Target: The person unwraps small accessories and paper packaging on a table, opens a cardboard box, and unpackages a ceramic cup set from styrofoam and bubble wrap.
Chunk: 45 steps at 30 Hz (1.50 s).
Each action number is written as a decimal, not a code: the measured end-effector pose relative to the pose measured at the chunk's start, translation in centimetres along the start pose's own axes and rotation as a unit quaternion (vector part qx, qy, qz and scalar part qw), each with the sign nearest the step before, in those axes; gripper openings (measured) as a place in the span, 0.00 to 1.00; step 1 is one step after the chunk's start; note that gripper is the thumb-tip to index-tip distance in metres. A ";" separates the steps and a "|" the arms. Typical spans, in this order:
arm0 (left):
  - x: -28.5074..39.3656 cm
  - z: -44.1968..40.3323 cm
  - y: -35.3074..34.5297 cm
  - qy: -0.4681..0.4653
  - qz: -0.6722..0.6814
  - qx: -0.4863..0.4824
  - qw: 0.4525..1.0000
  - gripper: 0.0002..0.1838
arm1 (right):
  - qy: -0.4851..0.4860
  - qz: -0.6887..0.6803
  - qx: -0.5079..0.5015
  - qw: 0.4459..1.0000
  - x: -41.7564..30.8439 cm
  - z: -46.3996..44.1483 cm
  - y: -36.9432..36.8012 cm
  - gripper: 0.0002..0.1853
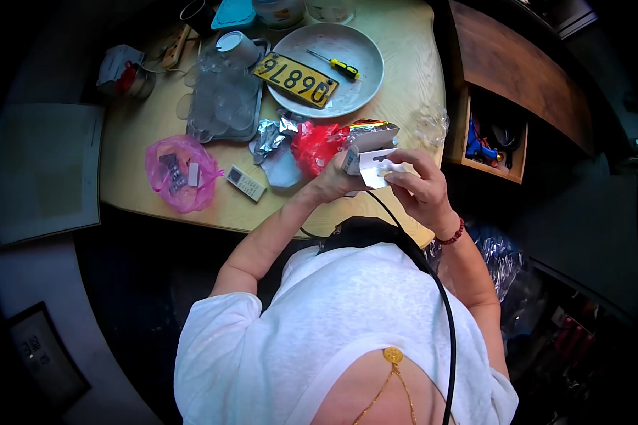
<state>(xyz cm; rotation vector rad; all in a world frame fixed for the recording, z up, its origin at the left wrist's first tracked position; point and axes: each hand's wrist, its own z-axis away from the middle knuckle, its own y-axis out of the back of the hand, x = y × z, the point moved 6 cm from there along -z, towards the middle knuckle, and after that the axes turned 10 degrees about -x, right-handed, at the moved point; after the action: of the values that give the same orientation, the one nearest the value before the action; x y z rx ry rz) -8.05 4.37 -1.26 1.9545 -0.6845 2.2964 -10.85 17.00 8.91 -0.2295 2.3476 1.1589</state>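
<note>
A small white cardboard box point(376, 167) with an opened flap is held above the table's front edge. My left hand point(333, 180) is wrapped round its left side. The fingers of my right hand point(420, 185) are closed at the flap on its right end. Whether anything lies inside the box is hidden. Just behind the hands are a crumpled red plastic bag point(317, 147) and a shiny foil-like packet point(370, 126). Crumpled silver foil point(269, 139) lies to their left.
A large round tray point(365, 95) holds a yellow plate with numbers point(295, 79) and a screwdriver point(344, 68). Leftward are a remote control point(246, 183), a pink plastic bag point(209, 185) and a grey tray with clear cups point(223, 99). An open drawer point(493, 168) stands at right.
</note>
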 end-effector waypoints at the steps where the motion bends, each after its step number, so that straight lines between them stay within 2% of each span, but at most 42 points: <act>1: 0.8 -0.2 -0.5 -0.021 0.006 -0.011 1.000 0.31 | -0.023 -0.052 -0.007 0.998 0.6 0.3 -0.3 0.12; 2: 1.4 -0.3 -1.0 -0.042 0.012 -0.023 0.999 0.31 | -0.045 -0.105 -0.014 0.993 1.1 0.5 -0.5 0.12; 6: 1.3 -0.7 -1.6 -0.047 -0.045 -0.018 0.998 0.31 | -0.047 -0.101 -0.048 0.993 1.8 0.7 0.0 0.11; 8: -0.8 -1.0 -1.5 -0.008 -0.155 -0.051 0.987 0.30 | -0.068 -0.142 -0.098 0.983 1.9 0.2 0.6 0.11; 10: -1.3 -1.1 -1.5 -0.001 -0.147 -0.056 0.987 0.30 | -0.080 -0.147 -0.084 0.982 1.8 0.3 1.0 0.09; 12: -0.9 -1.0 -1.0 -0.037 -0.193 -0.047 0.979 0.30 | -0.076 -0.129 -0.113 0.982 2.2 0.7 0.8 0.06; 14: -0.8 -1.2 -0.9 -0.048 -0.231 -0.040 0.971 0.28 | -0.077 -0.114 -0.090 0.986 2.4 1.1 0.4 0.04; 16: -1.3 -1.3 -0.6 -0.034 -0.285 -0.026 0.958 0.29 | -0.142 -0.118 -0.111 0.977 3.3 1.9 -0.3 0.05; 20: -2.2 -1.6 -0.8 -0.005 -0.254 -0.049 0.966 0.29 | -0.177 -0.096 -0.183 0.962 4.4 2.4 -1.9 0.08; 22: -3.0 -1.7 -0.9 0.062 -0.227 -0.106 0.966 0.30 | -0.163 -0.095 -0.251 0.949 4.9 2.6 -3.2 0.09; 24: -2.7 -1.8 -1.0 0.075 -0.202 -0.114 0.970 0.29 | -0.189 -0.101 -0.267 0.940 5.9 2.7 -3.8 0.08; 26: -2.5 -2.0 -1.3 0.123 -0.228 -0.167 0.951 0.27 | -0.143 -0.020 -0.313 0.938 6.7 3.7 -5.4 0.08; 31: -2.9 -2.1 -1.0 0.151 -0.245 -0.236 0.928 0.27 | -0.175 0.013 -0.306 0.936 7.4 4.8 -6.3 0.05; 33: -3.1 -2.0 -0.6 0.163 -0.226 -0.243 0.929 0.28 | -0.197 -0.110 -0.224 0.948 7.6 4.8 -5.3 0.05; 34: -2.9 -2.1 -0.4 0.171 -0.210 -0.250 0.930 0.28 | -0.194 -0.108 -0.224 0.949 7.9 4.6 -4.9 0.05; 35: -3.1 -1.9 0.1 0.224 -0.179 -0.254 0.924 0.28 | -0.267 -0.192 -0.190 0.925 8.8 4.9 -4.3 0.05; 36: -3.4 -1.9 0.6 0.223 -0.178 -0.256 0.924 0.28 | -0.338 -0.274 -0.153 0.887 9.7 5.9 -3.8 0.05; 38: -4.7 -2.1 2.2 0.259 -0.124 -0.228 0.931 0.26 | -0.356 -0.365 -0.064 0.858 12.1 7.5 -3.3 0.07; 42: -5.9 -2.4 3.1 0.246 -0.113 -0.189 0.944 0.28 | -0.389 -0.378 -0.006 0.840 13.8 9.0 -1.3 0.08; 45: -6.3 -2.4 3.4 0.256 -0.094 -0.183 0.944 0.30 | -0.465 -0.461 0.051 0.754 15.1 10.9 -1.2 0.07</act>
<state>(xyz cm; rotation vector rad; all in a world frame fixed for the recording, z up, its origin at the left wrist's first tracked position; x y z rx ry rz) -10.12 3.68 -8.46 1.1420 -0.7534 2.2146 -19.35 25.79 -5.14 -0.5393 1.1103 0.4305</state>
